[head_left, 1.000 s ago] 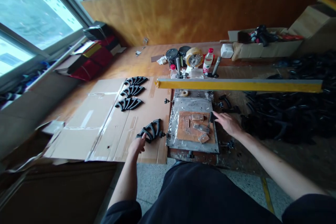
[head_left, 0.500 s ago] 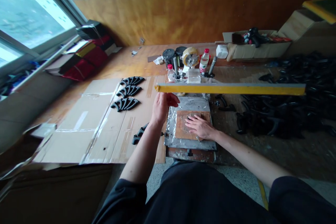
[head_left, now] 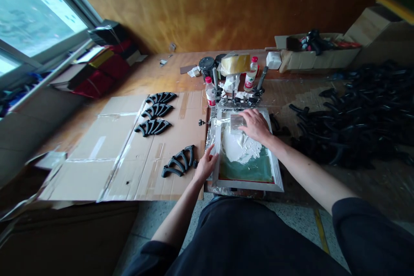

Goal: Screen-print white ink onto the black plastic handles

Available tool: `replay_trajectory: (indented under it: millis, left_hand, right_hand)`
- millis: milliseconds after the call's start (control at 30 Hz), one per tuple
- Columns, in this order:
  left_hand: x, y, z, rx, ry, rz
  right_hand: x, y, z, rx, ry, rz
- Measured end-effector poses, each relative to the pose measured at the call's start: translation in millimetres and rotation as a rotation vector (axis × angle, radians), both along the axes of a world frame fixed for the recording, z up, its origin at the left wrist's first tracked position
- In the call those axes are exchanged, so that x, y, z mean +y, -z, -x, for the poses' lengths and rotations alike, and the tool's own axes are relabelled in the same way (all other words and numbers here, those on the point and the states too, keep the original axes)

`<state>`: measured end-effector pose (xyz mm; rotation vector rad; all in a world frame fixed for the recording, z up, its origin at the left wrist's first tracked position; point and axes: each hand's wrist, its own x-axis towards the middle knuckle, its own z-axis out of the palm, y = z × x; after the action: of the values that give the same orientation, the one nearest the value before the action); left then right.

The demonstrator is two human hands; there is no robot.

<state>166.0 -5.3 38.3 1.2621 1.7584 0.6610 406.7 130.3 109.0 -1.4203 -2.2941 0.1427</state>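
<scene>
A silver-edged screen printing frame (head_left: 278,181) lies flat over the metal base plate, its green mesh (head_left: 241,171) partly covered with thick white paste (head_left: 239,148). My right hand (head_left: 258,127) grips a pale, flat squeegee (head_left: 237,124) above the upper part of the mesh. At the frame's left edge rests my left hand (head_left: 206,166), fingers apart, nothing held. Close to its left, a fan of black curved handle-like parts (head_left: 179,163) lies on the flattened cardboard (head_left: 126,155). The brown board under the screen is hidden.
Posts and clamps (head_left: 237,99) stand behind the frame, with a bottle (head_left: 250,75) and a black tub (head_left: 207,65) nearby. Three more fans of black parts (head_left: 153,127) lie farther left. On the right spreads a heap of black parts (head_left: 352,125) below an open carton (head_left: 320,60).
The screen frame has swung down from raised to flat, covering the brown board. My right hand has left that board and taken hold of the squeegee. My left hand has come down along the frame's side.
</scene>
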Motion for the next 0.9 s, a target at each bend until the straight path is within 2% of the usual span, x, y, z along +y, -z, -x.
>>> replay_trajectory:
  millis: [100,167,300,367,433,533,600,700,800,900]
  left_hand:
    - [3.1,3.0,1.8,-0.014,0.019,0.026]
    - [3.0,3.8,2.7,-0.032,0.013,0.036]
    - [1.4,4.5,2.3,-0.035,-0.011,0.044]
    - [1.0,3.0,1.7,-0.033,-0.018,0.041]
    - [0.7,0.4,1.2,-0.039,-0.021,0.029]
    - [0.0,-3.1,0.8,-0.067,-0.023,0.017]
    - [-0.5,-3.8,0.5,-0.086,-0.025,0.013]
    - [-0.8,-3.5,0.2,-0.108,-0.039,0.008]
    - [-0.2,-9.3,0.8,-0.162,-0.038,0.019]
    - [0.1,-29.3,2.1,-0.267,-0.016,0.004]
  right_hand:
    - [-14.7,3.0,20.9,-0.142,-0.097,0.192]
    - [-34.5,10.6,14.7,-0.175,-0.23,0.182]
    - [-62.7,15.7,-12.6,-0.162,-0.625,0.102]
    - [-62.4,12.2,-17.7,-0.169,-0.693,0.134]
    - [-58.1,10.7,-14.9,-0.15,-0.617,0.146]
    - [-61.1,19.7,-8.2,-0.078,-0.482,0.042]
    - [-71.5,29.5,-9.1,-0.057,-0.508,-0.032]
    - [-82.5,33.6,-14.0,-0.038,-0.567,0.0]
    - [-66.7,17.9,-6.0,0.032,-0.428,0.083]
    - [-26.2,-7.8,7.0,0.1,-0.211,0.074]
